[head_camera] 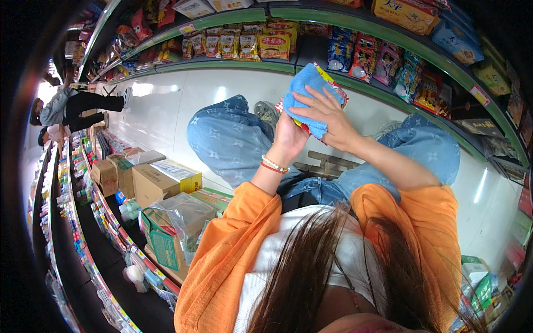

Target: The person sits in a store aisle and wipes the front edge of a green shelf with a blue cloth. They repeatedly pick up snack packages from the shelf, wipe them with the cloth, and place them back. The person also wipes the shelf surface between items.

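My left hand (pixel 290 136) supports a red and yellow packet (pixel 333 85) of packaged food from below, in front of the lower shelf. Over most of that packet lies a light blue cloth (pixel 306 81), so only the packet's edges show. My right hand (pixel 325 118) presses the cloth flat onto the packet with its fingers spread. Beyond my hands, several yellow and red noodle packets (pixel 275 45) stand on the bottom shelf (pixel 200 65). To their right, past a dark gap, are blue packets (pixel 339 50) and red packets (pixel 364 58).
Cardboard boxes (pixel 154 183) and a clear plastic bag (pixel 187 216) sit behind me on the left, beside another stocked shelf (pixel 120 233). Between my bent legs is a slatted brown wooden object (pixel 327 164). Farther down the aisle a person (pixel 79 106) stands on the glossy tile floor (pixel 166 91).
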Motion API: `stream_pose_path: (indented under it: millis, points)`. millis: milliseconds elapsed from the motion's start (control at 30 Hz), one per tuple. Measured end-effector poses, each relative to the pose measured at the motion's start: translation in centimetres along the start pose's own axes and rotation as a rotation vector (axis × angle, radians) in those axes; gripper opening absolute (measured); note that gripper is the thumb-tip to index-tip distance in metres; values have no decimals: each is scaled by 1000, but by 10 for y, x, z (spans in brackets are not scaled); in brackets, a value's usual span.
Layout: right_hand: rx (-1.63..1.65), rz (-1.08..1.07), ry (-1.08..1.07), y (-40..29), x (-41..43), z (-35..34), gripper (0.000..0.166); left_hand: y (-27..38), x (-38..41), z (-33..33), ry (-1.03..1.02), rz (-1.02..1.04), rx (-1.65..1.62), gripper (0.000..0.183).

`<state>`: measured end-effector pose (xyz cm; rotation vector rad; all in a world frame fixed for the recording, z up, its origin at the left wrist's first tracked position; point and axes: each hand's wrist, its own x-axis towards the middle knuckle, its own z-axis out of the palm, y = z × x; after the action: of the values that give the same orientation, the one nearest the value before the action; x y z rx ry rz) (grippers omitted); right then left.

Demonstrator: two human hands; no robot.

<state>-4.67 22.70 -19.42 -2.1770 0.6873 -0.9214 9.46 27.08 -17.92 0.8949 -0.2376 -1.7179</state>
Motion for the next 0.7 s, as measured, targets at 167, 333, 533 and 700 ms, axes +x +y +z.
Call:
stream_pose_path:
  millis: [167, 333, 533, 700]
  points:
    - [31, 60, 133, 20, 10, -8, 39, -1, -3, 8, 0, 20, 37, 60]
    - [342, 467, 302, 65, 15, -7, 35, 6, -8, 12, -89, 11, 41, 62]
    - [856, 880, 192, 39, 23, -39, 52, 21, -15, -1, -140, -54, 36, 61]
    - [1058, 969, 181, 35, 22, -41, 46, 24, -12, -4, -112, -80, -12, 61]
